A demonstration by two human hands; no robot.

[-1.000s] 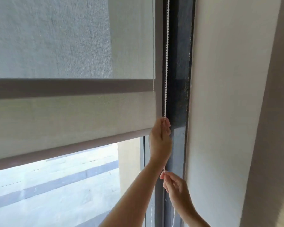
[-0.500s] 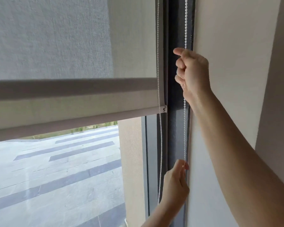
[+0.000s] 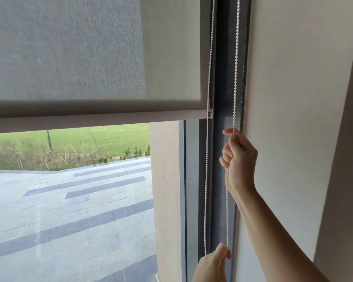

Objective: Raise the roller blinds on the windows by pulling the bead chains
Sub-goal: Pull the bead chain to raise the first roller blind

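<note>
A grey roller blind (image 3: 90, 58) covers the upper part of the window, and its bottom bar (image 3: 102, 119) hangs a little above mid-height. A white bead chain runs down the dark frame in two strands, the right strand (image 3: 236, 68) and the left strand (image 3: 208, 159). My right hand (image 3: 239, 161) is closed around the right strand just below the bar's level. My left hand (image 3: 214, 265), at the bottom edge, pinches the same strand lower down; part of this hand is cut off by the picture's edge.
A dark window frame (image 3: 222, 88) stands between the glass and a pale wall (image 3: 293, 98) at the right. Through the glass I see paved ground and grass outside.
My right hand has come down along the right strand from high up to mid-height. The blind's bottom bar has risen, showing more of the glass. My left hand sits lower in view.
</note>
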